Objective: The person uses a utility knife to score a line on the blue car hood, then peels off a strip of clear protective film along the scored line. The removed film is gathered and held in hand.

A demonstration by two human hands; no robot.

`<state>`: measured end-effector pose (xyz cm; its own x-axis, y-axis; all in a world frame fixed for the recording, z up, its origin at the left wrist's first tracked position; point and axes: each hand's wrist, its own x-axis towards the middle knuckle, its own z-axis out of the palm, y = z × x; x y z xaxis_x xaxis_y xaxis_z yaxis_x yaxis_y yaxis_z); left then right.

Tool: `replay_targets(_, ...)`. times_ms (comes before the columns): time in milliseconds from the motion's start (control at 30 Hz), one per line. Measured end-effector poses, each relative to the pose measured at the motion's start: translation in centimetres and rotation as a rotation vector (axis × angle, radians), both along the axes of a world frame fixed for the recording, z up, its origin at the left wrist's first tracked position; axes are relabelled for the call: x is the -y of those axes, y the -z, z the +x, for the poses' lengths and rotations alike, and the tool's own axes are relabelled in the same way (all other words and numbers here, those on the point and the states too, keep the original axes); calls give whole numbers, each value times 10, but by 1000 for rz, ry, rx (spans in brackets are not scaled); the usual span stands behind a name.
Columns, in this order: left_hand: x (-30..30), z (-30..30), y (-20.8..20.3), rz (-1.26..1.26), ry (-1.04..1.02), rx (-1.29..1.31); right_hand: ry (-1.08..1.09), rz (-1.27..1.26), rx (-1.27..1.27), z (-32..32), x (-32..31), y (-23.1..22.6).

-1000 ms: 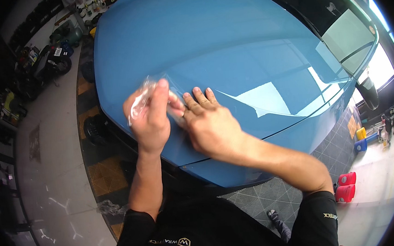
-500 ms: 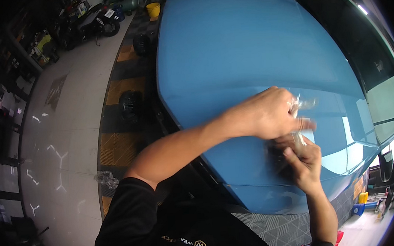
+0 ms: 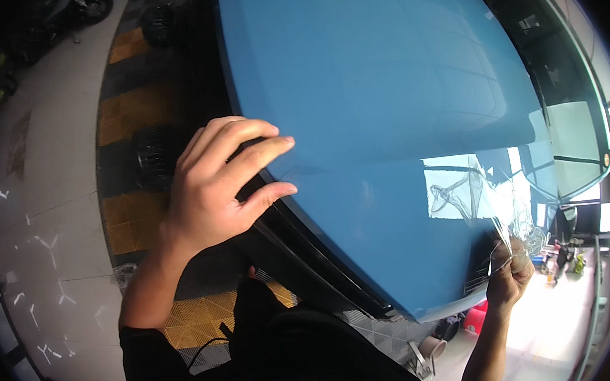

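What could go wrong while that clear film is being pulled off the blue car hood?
The clear film is crinkled and bunched where the right hand grips it, so it might fold and stick to itself or tear. The left hand rests its fingers on the glossy blue hood, which could leave smudges.

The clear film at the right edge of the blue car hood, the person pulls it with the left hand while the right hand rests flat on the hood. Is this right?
Not quite: the hands are swapped. In the head view the right hand grips the clear film, and the left hand rests on the blue car hood.
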<state>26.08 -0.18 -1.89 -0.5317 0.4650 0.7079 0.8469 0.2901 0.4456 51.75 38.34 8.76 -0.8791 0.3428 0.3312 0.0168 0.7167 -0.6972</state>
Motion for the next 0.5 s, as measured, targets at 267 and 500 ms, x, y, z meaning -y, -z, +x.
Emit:
replay_targets(267,-10,-17,19,-4,89,-378,50,-146,-56,12,-2,6)
replay_targets(500,2,-54,-64,424,117,17,121,-233,-83,27,-9,14)
